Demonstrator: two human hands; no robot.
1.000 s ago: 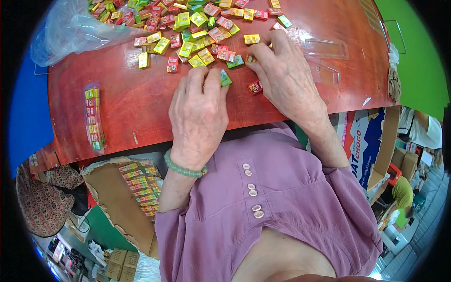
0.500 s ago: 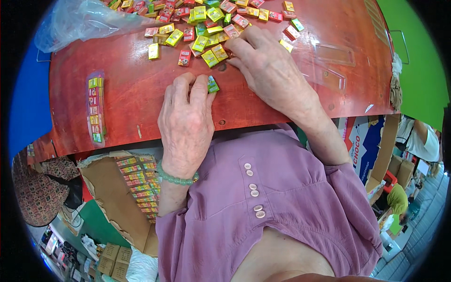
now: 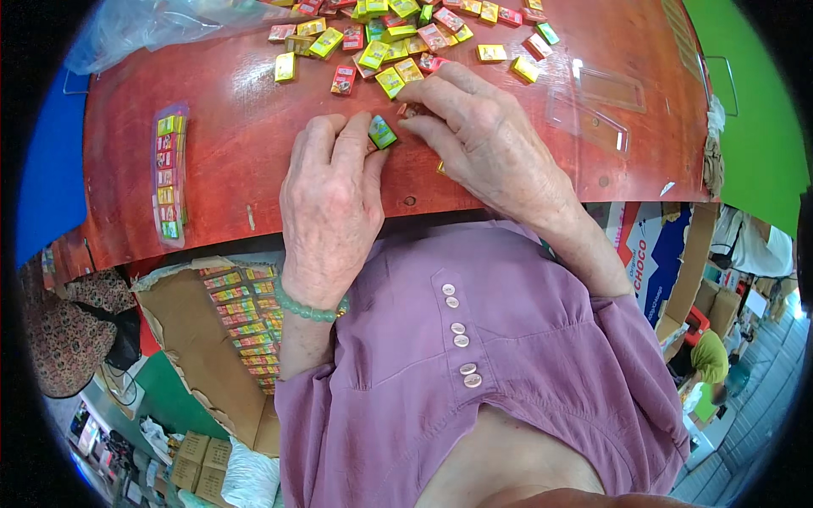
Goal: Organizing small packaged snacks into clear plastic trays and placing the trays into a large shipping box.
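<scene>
My left hand (image 3: 332,190) is closed, its thumb and fingertips on a small green box (image 3: 382,133) above the red table. Just to its right, my right hand (image 3: 487,131) pinches a small reddish box (image 3: 410,110), mostly covered by the fingers. A bit of yellow (image 3: 440,168) peeks out beneath that hand, too hidden to name. Beyond both hands lies a loose pile of small yellow, red and green boxes (image 3: 390,82). On the left, a clear plastic tray (image 3: 172,175) holds a column of such boxes.
Two clear plastic trays (image 3: 628,140) lie on the right of the table (image 3: 246,144). A clear plastic bag (image 3: 144,38) rests at the far left. Below the table edge, an open cardboard box (image 3: 190,339) holds rows of filled trays.
My right hand has drawn back from the pile toward my left hand, a reddish box now in its fingers. The green box stays in my left hand. The whole view has shifted slightly.
</scene>
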